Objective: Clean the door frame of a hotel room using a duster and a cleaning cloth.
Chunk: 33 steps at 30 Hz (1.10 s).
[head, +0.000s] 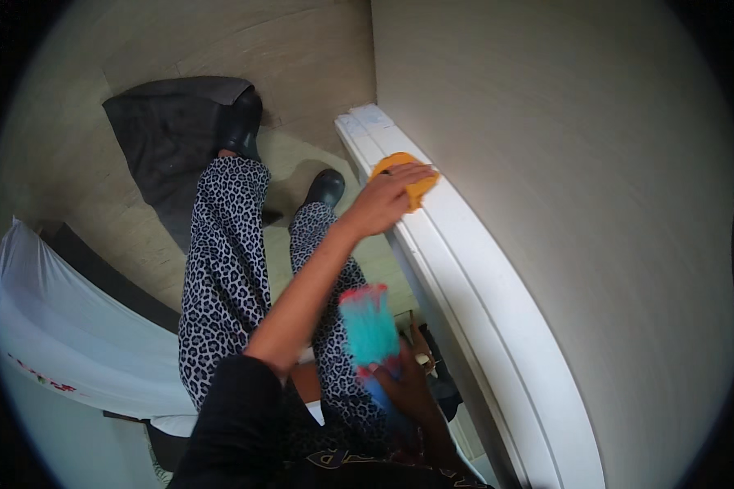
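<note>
My left hand (391, 192) reaches across in front of me and presses an orange cloth (413, 202) flat onto the top of a white ledge (465, 263). A ring-like dark band shows on one finger. Lower down, close to my right thigh, my right hand (404, 382) grips a brush-like object (372, 330), teal with red at both ends and a blue part below. Motion blur hides its exact kind. It is held apart from the ledge, with the teal part pointing away from me.
Along the ledge's right side runs a plain wall (556, 183). A dark grey cloth (165, 140) lies on the floor (306, 55) under one of my dark shoes (240, 125). At left stands a bed with a white sheet (98, 330). Dark items lie below the ledge, partly hidden.
</note>
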### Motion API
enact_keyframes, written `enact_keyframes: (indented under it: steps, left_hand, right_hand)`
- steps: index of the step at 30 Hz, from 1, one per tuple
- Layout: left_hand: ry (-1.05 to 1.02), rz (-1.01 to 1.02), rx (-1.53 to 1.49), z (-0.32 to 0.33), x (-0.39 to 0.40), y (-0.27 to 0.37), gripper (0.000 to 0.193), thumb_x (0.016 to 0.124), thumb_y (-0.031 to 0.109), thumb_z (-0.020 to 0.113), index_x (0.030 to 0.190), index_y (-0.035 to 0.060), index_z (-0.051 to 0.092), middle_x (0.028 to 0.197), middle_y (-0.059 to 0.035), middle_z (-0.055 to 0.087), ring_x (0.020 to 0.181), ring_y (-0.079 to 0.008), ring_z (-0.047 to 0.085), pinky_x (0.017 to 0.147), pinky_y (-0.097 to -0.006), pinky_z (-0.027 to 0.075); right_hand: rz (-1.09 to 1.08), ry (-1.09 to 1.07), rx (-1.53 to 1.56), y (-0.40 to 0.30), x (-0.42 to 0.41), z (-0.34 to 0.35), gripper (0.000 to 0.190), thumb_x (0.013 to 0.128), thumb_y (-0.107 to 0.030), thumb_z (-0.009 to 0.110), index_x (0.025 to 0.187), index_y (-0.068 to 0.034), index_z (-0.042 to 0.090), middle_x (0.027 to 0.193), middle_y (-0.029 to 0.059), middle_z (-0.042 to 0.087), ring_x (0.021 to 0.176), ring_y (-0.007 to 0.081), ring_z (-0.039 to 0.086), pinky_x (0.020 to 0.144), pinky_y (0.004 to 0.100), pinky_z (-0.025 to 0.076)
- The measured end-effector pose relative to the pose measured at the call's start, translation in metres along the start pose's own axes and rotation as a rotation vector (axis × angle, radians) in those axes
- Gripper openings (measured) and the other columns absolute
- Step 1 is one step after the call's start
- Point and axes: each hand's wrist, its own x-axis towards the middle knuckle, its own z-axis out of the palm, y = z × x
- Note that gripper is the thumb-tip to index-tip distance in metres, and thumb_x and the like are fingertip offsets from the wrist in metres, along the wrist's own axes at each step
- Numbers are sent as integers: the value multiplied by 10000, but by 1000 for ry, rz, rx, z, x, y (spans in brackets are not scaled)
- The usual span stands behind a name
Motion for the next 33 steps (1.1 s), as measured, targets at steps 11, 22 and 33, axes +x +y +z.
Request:
enact_keyframes:
  steps: [11, 22, 33]
  left_hand:
    - [-18, -472, 226, -6, 36, -38, 520, 1027, 255, 385, 1477, 33, 525, 1529, -187, 520, 1415, -343, 485, 1199, -397, 357]
    - [-366, 196, 5, 43, -60, 499, 709, 812, -77, 418, 1515, 11, 458, 1547, -200, 485, 1484, -365, 402, 1250, -492, 265]
    - [-886, 845, -111, 180, -118, 891, 669, 962, 95, 419, 1616, 21, 297, 1688, -180, 280, 1577, -357, 226, 1284, -473, 173]
  right_hand:
    - [-193, 47, 8, 7, -24, 28, 558, 961, -106, 696, 1461, -18, 464, 1269, 139, 655, 1174, 209, 624, 1007, 366, 482]
    - [-289, -22, -582, -73, -265, 14, 647, 855, -138, 674, 1435, 48, 455, 1288, 314, 604, 1152, 496, 593, 1018, 509, 486]
    - [-859, 387, -186, 2, -429, 4, 481, 886, -140, 574, 1333, 35, 539, 1165, 277, 619, 1110, 411, 599, 973, 492, 470]
